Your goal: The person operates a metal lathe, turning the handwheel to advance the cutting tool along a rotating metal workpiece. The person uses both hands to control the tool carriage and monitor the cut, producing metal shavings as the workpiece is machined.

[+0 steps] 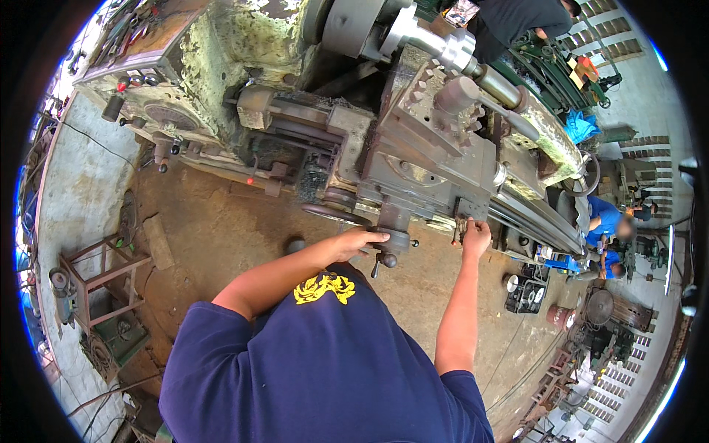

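Observation:
A worn metal lathe [413, 177] stands in front of me. My left hand [360, 242] is closed on the round collar of the cross-slide crank [394, 239], thumb along its edge; the crank's ball-ended handle points down toward me. On the right, my right hand [476, 238] is closed round a small lever [459, 227] on the carriage front; most of the lever is hidden by the fingers. Above the carriage sits a tool post [456, 96] with a long clamping handle. Behind it, a shiny stepped metal cylinder [454, 49] extends from the chuck [353, 26].
A carriage handwheel [336, 214] is left of my left hand. Hand tools lie on the headstock top [166, 33]. A metal stand [107, 284] is at the left wall. To the right are a black crate [527, 292] and a bucket [561, 317]. Other people [605, 220] are farther right.

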Available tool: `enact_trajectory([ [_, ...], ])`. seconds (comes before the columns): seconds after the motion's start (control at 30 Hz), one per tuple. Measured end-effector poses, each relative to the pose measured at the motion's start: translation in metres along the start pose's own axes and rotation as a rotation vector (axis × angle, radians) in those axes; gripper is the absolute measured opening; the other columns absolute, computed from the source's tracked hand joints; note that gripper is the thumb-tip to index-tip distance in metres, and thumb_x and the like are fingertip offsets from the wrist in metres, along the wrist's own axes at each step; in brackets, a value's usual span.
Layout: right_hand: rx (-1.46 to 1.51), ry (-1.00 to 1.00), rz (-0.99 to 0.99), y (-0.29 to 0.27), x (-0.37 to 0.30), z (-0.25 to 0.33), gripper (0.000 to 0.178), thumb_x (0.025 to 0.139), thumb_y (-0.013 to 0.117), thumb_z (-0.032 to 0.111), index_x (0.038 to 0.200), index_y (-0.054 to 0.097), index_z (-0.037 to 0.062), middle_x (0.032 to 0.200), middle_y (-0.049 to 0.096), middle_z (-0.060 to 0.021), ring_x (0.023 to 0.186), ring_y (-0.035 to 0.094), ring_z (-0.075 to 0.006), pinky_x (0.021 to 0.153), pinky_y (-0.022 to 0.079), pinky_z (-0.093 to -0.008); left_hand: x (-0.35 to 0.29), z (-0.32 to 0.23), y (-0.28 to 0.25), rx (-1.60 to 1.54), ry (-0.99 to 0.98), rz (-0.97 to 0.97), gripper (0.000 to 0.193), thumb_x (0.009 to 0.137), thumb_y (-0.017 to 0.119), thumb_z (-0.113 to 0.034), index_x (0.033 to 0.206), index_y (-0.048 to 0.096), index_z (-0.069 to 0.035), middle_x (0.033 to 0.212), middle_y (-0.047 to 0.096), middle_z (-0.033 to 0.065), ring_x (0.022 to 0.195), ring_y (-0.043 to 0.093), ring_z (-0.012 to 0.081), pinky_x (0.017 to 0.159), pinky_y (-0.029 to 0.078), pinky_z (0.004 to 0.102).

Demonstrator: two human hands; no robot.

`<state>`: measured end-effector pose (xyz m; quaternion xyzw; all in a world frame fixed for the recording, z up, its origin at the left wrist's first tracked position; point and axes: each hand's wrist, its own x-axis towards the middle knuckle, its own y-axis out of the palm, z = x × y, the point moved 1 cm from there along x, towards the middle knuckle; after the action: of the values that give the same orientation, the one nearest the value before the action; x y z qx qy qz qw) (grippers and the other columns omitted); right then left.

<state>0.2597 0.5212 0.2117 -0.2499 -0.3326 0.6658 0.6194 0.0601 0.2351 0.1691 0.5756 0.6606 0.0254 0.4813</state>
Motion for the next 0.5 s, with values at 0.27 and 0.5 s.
enact_trajectory([
  [0.27, 0.047, 0.021, 0.010, -0.001, -0.001, 0.001, 0.027, 0.083, 0.075, 0.025, 0.080, 0.067, -0.0005, 0.063, 0.062, -0.0082, 0.056, 0.056, -0.0197, 0.058, 0.047, -0.0380, -0.013, -0.010, 0.004, 0.014, 0.012, 0.008, 0.072, 0.087, 0.070, -0.046, 0.143, 0.045, -0.008, 0.141, 0.050, 0.0099, 0.133, 0.040, 0.0280, 0.106, 0.030, 0.0493],
  [0.5, 0.030, -0.014, -0.017, 0.001, 0.000, -0.001, 0.026, 0.082, 0.076, 0.023, 0.079, 0.067, -0.0005, 0.062, 0.061, -0.0077, 0.055, 0.054, -0.0193, 0.058, 0.046, -0.0364, -0.010, -0.007, 0.003, 0.016, 0.003, -0.002, 0.072, 0.086, 0.071, -0.048, 0.142, 0.046, -0.009, 0.140, 0.050, 0.0107, 0.133, 0.039, 0.0287, 0.104, 0.031, 0.0471],
])
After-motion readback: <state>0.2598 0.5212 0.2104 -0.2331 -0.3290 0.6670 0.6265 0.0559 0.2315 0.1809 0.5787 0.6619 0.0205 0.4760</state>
